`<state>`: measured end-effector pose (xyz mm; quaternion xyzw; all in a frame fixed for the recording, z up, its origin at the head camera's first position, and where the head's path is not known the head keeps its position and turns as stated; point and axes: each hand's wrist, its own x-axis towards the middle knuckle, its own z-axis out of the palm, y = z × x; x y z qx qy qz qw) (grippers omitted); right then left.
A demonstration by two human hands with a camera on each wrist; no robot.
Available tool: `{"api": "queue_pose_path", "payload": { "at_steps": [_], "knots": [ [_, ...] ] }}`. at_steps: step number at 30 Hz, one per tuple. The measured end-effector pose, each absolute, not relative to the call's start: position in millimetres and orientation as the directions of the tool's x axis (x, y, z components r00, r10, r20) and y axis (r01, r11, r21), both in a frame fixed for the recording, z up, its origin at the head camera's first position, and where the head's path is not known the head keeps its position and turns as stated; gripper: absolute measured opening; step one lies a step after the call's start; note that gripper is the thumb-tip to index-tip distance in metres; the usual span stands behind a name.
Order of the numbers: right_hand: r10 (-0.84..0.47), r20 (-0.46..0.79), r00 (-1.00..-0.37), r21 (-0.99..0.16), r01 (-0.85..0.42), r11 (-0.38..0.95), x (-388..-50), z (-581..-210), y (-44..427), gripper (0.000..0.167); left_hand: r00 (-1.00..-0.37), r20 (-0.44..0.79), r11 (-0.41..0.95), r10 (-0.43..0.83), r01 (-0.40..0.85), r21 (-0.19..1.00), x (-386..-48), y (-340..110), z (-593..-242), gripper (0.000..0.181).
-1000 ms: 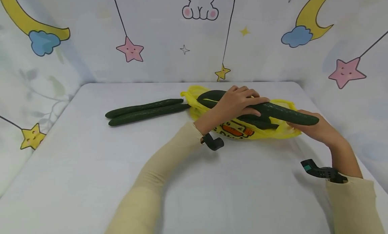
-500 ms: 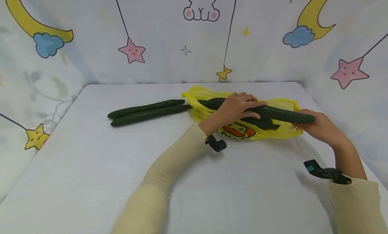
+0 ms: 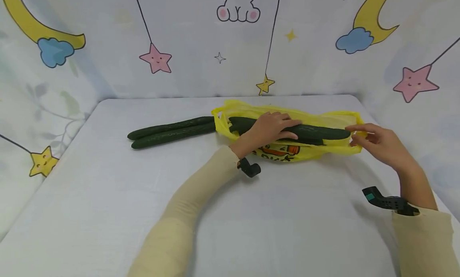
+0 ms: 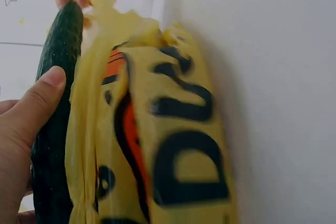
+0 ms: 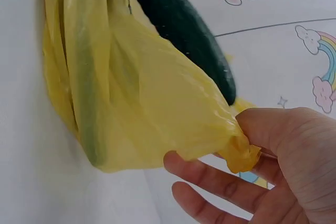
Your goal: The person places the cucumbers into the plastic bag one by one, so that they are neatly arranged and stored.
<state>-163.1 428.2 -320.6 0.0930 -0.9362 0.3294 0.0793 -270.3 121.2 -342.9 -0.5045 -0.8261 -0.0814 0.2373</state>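
A long dark green cucumber (image 3: 323,132) lies in the mouth of a yellow plastic bag (image 3: 338,150) with a printed cartoon. My left hand (image 3: 267,129) grips it around the middle; the left wrist view shows the thumb (image 4: 42,98) laid along its side. At the bag's right end my right hand (image 3: 381,143) pinches the knotted-looking yellow corner (image 5: 242,150) between thumb and fingers, close to the cucumber's tip. More cucumber (image 3: 238,125) shows inside the bag, partly hidden by the left hand.
Two more cucumbers (image 3: 172,136) lie side by side on the white table (image 3: 280,221), left of the bag, their right ends reaching its left edge. Behind the table hangs a patterned cloth (image 3: 201,41).
The cucumber in my left hand has shifted left and lower into the bag. My right hand has raised the bag's right end, and the opening is spread wider.
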Motion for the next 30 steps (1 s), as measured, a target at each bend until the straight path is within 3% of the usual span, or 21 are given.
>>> {"api": "queue_pose_path", "payload": {
  "at_steps": [7,19,30],
  "knots": [
    [-0.103,0.186,-0.977,-0.616,-0.198,0.763,-163,-321,429,0.032,-0.404,0.454,0.502,0.794,0.857,-0.117,-274,115,-350,0.050],
    [-0.122,0.197,-0.973,-0.617,-0.220,0.755,-161,-316,431,0.031,-0.449,0.389,0.558,0.804,0.795,-0.236,-267,120,-352,0.050],
    [-0.135,0.216,-0.967,-0.601,-0.240,0.762,-163,-320,429,0.032,-0.516,0.432,0.608,0.740,0.787,-0.101,-273,124,-362,0.046]
  ]
}}
